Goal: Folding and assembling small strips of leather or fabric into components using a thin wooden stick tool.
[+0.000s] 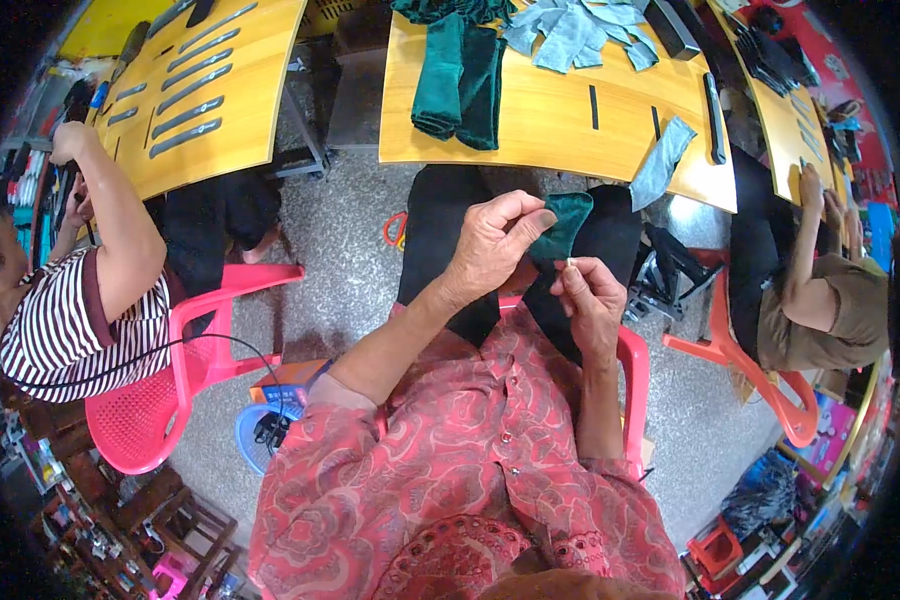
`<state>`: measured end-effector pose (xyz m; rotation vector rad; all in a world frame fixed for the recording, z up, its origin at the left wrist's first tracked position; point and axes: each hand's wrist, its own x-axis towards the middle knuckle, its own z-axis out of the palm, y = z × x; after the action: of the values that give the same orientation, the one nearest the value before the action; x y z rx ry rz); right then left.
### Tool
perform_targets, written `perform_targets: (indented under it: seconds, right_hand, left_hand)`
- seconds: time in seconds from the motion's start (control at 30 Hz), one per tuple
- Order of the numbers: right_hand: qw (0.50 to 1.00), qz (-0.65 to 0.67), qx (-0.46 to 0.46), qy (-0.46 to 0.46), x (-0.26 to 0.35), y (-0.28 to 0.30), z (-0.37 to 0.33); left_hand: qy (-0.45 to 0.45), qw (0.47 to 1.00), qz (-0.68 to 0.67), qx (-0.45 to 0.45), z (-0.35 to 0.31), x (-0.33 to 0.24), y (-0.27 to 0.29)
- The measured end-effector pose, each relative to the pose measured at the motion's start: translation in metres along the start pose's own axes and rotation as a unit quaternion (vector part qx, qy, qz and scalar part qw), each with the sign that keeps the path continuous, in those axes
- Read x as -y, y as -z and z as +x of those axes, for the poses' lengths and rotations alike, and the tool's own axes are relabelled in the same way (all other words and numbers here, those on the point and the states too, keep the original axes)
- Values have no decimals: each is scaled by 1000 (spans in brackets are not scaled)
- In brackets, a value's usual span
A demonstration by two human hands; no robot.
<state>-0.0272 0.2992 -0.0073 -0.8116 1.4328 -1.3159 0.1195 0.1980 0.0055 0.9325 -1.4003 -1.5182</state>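
Over my lap I hold a small dark green velvet cloth [568,222] between both hands. The thumb and fingers of my left hand [500,243] pinch its upper left edge. My right hand [592,298] is closed at the lower corner of the cloth, its fingertips pressed together there; a tiny pale spot shows at the tips, too small to make out. In front of me on the yellow table [540,125] lie folded stacks of green velvet [460,85] and a pile of grey-blue cloth strips [575,32]. One grey-blue strip [662,165] hangs over the front edge.
A dark bar [714,118] lies along the table's right side. At the left, a person in a striped shirt [90,320] sits by another table [240,130] with several dark strips. Another person [820,310] works at the right. A blue basket [257,440] stands on the floor.
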Motion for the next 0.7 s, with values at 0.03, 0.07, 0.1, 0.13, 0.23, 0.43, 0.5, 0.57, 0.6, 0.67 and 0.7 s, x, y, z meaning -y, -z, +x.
perform_targets:
  seconds: [0.03,0.07,0.1,0.13,0.23,0.43,0.5,0.57,0.6,0.67,0.7]
  right_hand:
    - [1000,-3,-2,1,0,0,0]
    - [1000,-3,-2,0,1,0,0]
    - [1000,-2,-4,4,2,0,1]
    - [1000,0,-6,8,2,1,1]
    - [1000,-2,-5,8,3,3,1]
    - [996,-87,-25,7,10,9,0]
    - [993,-116,-28,22,14,10,0]
    - [988,-146,-33,36,14,11,-1]
    - [985,-163,-36,51,14,11,0]
    - [981,-179,-38,66,14,10,0]
    - [982,-172,-40,72,15,8,0]
  left_hand:
    - [0,1000,-1,0,0,1,0]
    - [1,1000,-7,8,0,4,0]
    - [2,1000,-14,16,0,5,0]
    - [2,1000,-14,17,0,4,-1]
    - [1,1000,-2,24,0,4,-1]
    - [-68,996,44,31,1,9,-1]
    - [-83,995,49,27,2,8,-1]
    - [-87,994,60,30,3,8,-1]
    - [-92,993,71,33,3,8,-1]
    - [-92,992,72,40,2,8,-1]
    - [-93,992,73,46,1,7,0]
